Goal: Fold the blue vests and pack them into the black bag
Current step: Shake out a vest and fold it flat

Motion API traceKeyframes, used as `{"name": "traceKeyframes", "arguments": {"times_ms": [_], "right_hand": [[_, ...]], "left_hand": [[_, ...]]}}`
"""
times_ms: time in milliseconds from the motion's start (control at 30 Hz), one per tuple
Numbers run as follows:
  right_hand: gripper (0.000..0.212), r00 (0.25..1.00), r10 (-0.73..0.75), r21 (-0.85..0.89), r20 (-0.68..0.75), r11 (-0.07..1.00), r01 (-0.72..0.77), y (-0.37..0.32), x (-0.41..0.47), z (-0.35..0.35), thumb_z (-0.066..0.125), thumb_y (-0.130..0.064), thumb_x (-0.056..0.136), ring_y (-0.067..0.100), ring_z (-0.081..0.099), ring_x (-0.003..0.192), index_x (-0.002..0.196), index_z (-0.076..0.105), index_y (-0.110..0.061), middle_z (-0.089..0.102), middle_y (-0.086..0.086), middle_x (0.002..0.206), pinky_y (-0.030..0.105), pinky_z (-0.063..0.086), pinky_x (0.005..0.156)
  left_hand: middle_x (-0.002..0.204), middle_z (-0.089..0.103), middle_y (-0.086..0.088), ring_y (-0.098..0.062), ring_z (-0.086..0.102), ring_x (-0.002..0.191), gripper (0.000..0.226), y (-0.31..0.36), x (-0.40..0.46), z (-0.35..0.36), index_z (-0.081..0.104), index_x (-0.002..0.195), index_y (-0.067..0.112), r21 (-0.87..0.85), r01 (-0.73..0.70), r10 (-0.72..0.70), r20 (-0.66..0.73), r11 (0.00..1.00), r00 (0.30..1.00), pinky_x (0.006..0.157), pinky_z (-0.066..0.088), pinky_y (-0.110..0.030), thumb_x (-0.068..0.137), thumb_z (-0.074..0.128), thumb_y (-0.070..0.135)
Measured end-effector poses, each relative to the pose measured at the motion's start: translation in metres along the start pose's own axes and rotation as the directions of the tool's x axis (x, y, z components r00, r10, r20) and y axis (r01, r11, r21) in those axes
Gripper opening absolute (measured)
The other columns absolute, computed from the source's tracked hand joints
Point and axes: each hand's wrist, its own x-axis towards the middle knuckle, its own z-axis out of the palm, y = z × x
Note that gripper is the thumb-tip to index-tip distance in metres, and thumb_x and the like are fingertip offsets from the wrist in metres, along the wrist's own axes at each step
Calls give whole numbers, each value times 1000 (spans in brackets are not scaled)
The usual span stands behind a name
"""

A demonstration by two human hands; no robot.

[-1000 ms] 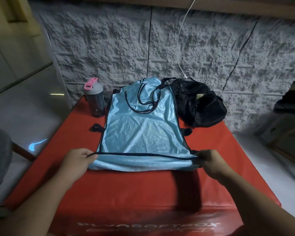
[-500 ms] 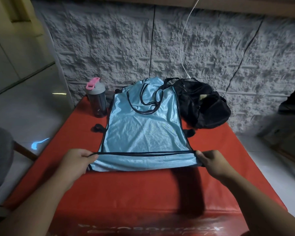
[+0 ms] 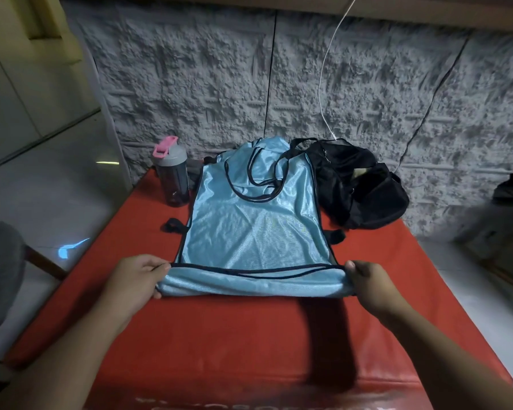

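A light blue vest [image 3: 255,226] with black trim lies flat on the red padded box [image 3: 219,344], its neck end toward the wall. Its near hem is turned up in a narrow fold. My left hand [image 3: 134,279] pinches the hem's left corner and my right hand [image 3: 367,284] pinches the right corner, both holding the black-trimmed edge just above the surface. The black bag [image 3: 365,187] sits slumped at the back right, touching the vest's upper right side, its opening toward the vest. More blue fabric shows under the top vest at the neck.
A dark shaker bottle [image 3: 172,176] with a grey lid and pink cap stands at the box's back left. A rough grey wall [image 3: 279,84] rises right behind, with a white cable [image 3: 326,69] hanging down to the bag. A grey chair [image 3: 0,270] stands at the left.
Both hands have carried the vest's near hem slightly away from me, widening the folded strip a little. The bag and bottle have not moved.
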Motion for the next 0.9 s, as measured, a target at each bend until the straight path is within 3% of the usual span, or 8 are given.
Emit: {"name": "traceKeyframes", "arguments": {"times_ms": [200, 333, 400, 467, 533, 700, 800, 900], "right_hand": [[47, 998, 59, 167, -28, 984, -54, -3, 1, -2, 46, -32, 108, 12, 30, 57, 64, 37, -17, 33, -2, 61, 35, 28, 57], [49, 997, -67, 165, 36, 984, 61, -8, -1, -6, 50, -47, 98, 10, 33, 56, 62, 41, -15, 37, -6, 57, 35, 30, 53], [55, 991, -114, 128, 76, 986, 104, -7, -1, -8, 53, -54, 92, 10, 39, 53, 63, 48, -8, 45, 1, 51, 38, 35, 51], [48, 984, -149, 76, 97, 987, 142, -7, 1, -11, 63, -42, 96, 8, 43, 51, 63, 55, -7, 53, 5, 51, 38, 39, 52], [37, 984, -161, 42, 75, 987, 158, -5, 1, -14, 69, -24, 95, 3, 41, 50, 61, 59, -15, 51, -5, 50, 30, 36, 52], [31, 990, -132, 71, -51, 988, 135, -2, -11, -23, 74, -17, 92, 3, 51, 50, 64, 63, -26, 62, -5, 54, 24, 43, 52], [28, 990, -125, 40, -64, 991, 128, -6, -24, -28, 74, -8, 89, 7, 62, 56, 70, 68, -27, 69, -4, 63, 29, 49, 60], [31, 990, -126, -34, -63, 992, 124, -12, -38, -24, 73, -2, 88, 2, 61, 61, 72, 68, -28, 68, -12, 65, 21, 45, 59]], "left_hand": [[97, 71, -22, -23, 56, 57, 17, -3, 4, 2, 70, 93, 4, 56, 3, -4, 9, 998, 1000, 63, 45, -29, 100, 60, 15], [97, 70, -24, -23, 55, 59, 19, -5, 7, 0, 69, 91, 3, 41, 6, -6, -15, 999, 1000, 63, 43, -30, 101, 59, 15], [93, 71, -23, -24, 55, 58, 19, -7, 8, -2, 69, 88, 5, 28, 3, -2, -26, 1000, 1000, 63, 42, -31, 100, 60, 15], [88, 71, -21, -24, 55, 57, 18, -8, 8, -4, 70, 86, 7, 21, -14, 15, -33, 1000, 999, 63, 43, -31, 99, 61, 15], [83, 71, -21, -23, 55, 56, 17, -7, 6, -6, 71, 85, 7, 16, -46, 47, -43, 999, 998, 61, 42, -31, 98, 63, 14], [69, 73, -6, -15, 65, 53, 12, -7, -2, -14, 73, 84, 10, 42, -108, 108, 0, 993, 994, 56, 46, -22, 92, 68, 3], [71, 74, -5, -19, 71, 58, 18, -12, -7, -19, 73, 85, 12, 83, -123, 121, 28, 989, 992, 58, 51, -23, 90, 67, -5], [74, 73, -2, -20, 71, 66, 24, -14, -9, -21, 73, 82, 16, 139, -183, 184, 9, 973, 983, 62, 58, -29, 88, 69, -7]]}}
